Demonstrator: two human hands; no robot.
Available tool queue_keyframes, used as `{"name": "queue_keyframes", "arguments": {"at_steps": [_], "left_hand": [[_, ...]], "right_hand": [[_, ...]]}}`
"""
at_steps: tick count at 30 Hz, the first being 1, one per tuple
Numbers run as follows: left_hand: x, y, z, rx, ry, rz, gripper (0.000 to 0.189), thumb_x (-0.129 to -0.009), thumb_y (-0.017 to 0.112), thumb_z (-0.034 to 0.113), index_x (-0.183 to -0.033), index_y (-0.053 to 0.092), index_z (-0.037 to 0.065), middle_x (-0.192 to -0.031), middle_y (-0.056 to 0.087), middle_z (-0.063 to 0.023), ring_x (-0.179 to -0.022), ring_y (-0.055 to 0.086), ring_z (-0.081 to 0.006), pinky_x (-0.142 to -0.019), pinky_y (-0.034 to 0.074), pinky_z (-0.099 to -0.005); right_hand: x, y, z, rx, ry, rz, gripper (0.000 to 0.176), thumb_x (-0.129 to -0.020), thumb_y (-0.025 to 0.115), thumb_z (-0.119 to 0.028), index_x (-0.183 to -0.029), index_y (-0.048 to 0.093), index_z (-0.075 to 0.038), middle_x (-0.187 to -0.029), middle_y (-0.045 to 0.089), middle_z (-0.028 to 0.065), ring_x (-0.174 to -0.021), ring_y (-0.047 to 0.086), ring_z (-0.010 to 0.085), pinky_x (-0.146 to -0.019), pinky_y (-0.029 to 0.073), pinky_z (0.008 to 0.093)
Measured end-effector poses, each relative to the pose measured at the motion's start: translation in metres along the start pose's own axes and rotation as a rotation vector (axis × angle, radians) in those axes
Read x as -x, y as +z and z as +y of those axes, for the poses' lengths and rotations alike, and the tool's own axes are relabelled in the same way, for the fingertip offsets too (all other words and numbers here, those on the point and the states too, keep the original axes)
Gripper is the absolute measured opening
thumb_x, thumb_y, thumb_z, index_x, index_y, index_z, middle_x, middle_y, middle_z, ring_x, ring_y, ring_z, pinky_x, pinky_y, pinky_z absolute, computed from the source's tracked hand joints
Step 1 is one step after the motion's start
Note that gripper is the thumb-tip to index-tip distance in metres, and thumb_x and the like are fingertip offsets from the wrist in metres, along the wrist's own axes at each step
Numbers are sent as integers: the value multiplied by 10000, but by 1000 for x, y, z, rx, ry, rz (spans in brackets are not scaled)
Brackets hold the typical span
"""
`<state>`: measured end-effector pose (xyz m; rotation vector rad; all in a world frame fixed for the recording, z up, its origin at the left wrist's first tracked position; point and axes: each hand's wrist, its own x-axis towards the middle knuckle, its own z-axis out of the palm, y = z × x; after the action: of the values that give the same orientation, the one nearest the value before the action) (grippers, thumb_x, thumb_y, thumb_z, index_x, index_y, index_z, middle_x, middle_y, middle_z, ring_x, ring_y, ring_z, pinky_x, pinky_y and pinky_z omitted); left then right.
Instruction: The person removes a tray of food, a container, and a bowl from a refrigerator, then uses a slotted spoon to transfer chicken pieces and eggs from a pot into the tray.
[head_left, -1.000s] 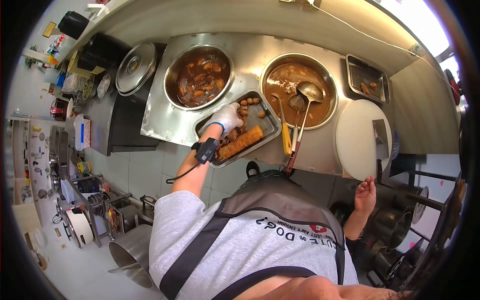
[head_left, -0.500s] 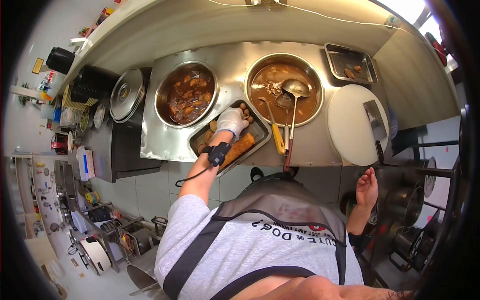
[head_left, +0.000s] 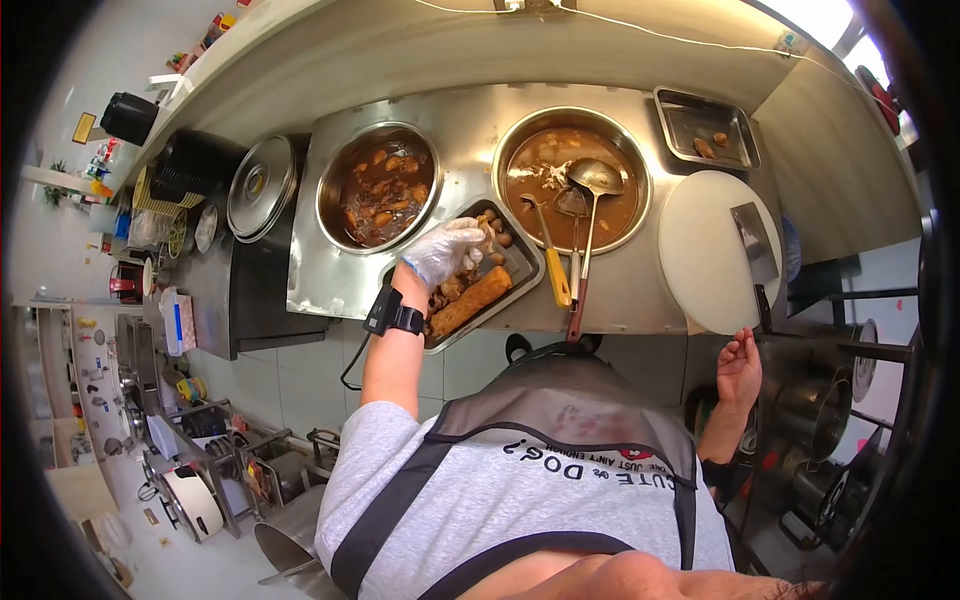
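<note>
Because the near corner of the metal tray (head_left: 525,270) projects past the front edge of the counter (head_left: 630,300), downward pressure on that corner could tip the tray and spill its contents. The gloved left hand (head_left: 443,252) is over the tray, fingers drawn in narrow at a pale brown food piece (head_left: 488,238); whether the piece is firmly pinched cannot be told. A weak grip on a wet surface, with a loose plastic glove, could let it slip. The golden-brown roll (head_left: 470,303) lies along the tray's near side, below the hand, where a low wrist could press or shift it. The bare right hand (head_left: 739,372) has its fingers loosely curled, with nothing visibly held, just beside the cutting board (head_left: 705,250) and near the handle of the cleaver (head_left: 756,246). An unguarded upward movement could knock that handle and turn the blade on the board. The ladle (head_left: 597,177) rests in the sauce pot (head_left: 648,200), its handle reaching the counter edge near the apron (head_left: 560,385); a snag there could splash sauce.
</note>
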<state>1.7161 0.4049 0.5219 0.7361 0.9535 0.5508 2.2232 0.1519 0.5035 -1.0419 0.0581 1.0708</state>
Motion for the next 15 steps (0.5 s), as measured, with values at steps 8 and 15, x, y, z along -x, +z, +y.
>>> {"name": "queue_keyframes", "arguments": {"at_steps": [8, 15], "left_hand": [[10, 12, -6, 94, 160, -7, 93, -894, 656, 138, -942, 648, 58, -876, 644, -33, -694, 598, -105, -604, 480, -202], [-12, 42, 14, -199, 159, 130, 192, -888, 694, 164, -1043, 645, 61, -892, 652, -31, -703, 612, -120, -653, 501, -215]], "right_hand": [[-7, 11, -6, 17, 13, -34, 240, -1010, 493, -135, -1195, 576, -6, -979, 639, 51, -794, 584, 129, -645, 469, 241], [-12, -3, -7, 6, 12, -1, 237, -1005, 505, -137, -1192, 580, -12, -991, 652, 60, -799, 591, 136, -646, 474, 243]]}}
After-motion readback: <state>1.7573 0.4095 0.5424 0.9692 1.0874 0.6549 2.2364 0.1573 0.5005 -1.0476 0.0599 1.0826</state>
